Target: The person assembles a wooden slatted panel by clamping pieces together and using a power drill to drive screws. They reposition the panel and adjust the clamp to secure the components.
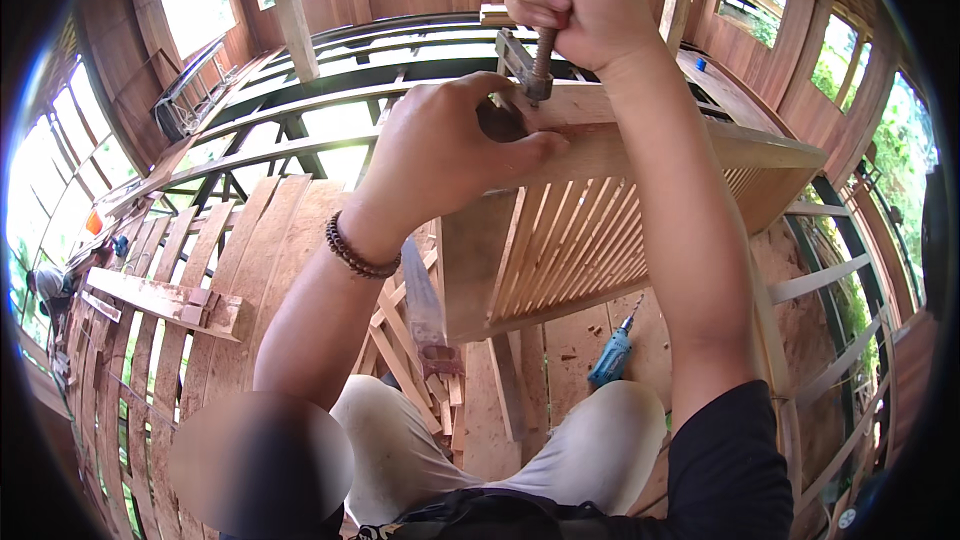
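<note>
A louvred wooden panel [600, 155] with many thin slats leans in front of me above the floor. My right hand [598, 5] is closed around the handle of an F-clamp [541, 75], high at the top of the view. The clamp's threaded screw points down to its pad at the panel's upper edge. Lower and to the left, my left hand [435, 145] grips the panel's upper left corner, thumb along the near face. Its other fingers curl over the far side, partly hidden. The clamp's lower jaw is out of sight.
A blue power drill [613, 353] with a bit lies on the floor by my right knee. A handsaw [422, 290] and wood offcuts [405, 365] lie below the panel. Loose planks [225, 290] cover the left side, gapped beams [270, 155] lie beyond. Another person [52, 285] is far left.
</note>
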`<state>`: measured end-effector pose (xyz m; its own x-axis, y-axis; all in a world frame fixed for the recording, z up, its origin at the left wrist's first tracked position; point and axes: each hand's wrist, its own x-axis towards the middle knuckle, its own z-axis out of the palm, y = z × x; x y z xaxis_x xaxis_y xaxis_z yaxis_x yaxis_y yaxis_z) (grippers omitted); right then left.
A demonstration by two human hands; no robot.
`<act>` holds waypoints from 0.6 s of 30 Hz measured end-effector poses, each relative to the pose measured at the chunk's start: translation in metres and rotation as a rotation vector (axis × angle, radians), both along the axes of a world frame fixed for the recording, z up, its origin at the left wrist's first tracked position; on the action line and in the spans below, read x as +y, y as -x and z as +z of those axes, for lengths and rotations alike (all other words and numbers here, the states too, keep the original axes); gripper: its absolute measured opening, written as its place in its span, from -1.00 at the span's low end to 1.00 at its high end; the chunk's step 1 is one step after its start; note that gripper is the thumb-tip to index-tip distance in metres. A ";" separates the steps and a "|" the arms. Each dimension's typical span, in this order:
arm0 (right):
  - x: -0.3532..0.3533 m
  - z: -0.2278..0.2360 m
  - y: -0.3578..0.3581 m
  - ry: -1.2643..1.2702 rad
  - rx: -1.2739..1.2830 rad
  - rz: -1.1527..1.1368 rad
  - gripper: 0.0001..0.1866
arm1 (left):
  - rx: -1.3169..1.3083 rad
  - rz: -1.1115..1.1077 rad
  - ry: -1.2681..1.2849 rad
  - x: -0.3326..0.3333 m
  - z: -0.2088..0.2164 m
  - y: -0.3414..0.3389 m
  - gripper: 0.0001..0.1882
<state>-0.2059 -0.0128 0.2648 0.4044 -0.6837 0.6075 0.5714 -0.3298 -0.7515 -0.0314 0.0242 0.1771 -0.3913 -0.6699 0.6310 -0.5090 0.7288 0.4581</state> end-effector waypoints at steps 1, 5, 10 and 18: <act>-0.004 0.001 0.004 0.020 0.017 -0.033 -0.47 | 0.010 -0.002 0.003 0.002 0.001 0.001 -0.37; 0.016 -0.002 -0.022 -0.027 0.049 -0.572 -0.40 | -0.018 0.020 -0.013 -0.001 0.001 -0.001 -0.37; 0.007 -0.003 -0.008 0.047 0.077 -0.118 -0.26 | -0.011 0.006 0.029 -0.002 -0.006 -0.003 -0.49; 0.012 -0.008 -0.025 0.194 0.034 -0.743 -0.42 | -0.018 0.043 0.012 -0.002 -0.002 -0.001 -0.42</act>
<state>-0.1812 -0.0003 0.2573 -0.0993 -0.6657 0.7395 0.1260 -0.7456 -0.6543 -0.0302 0.0218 0.1750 -0.3735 -0.6788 0.6323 -0.5479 0.7114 0.4401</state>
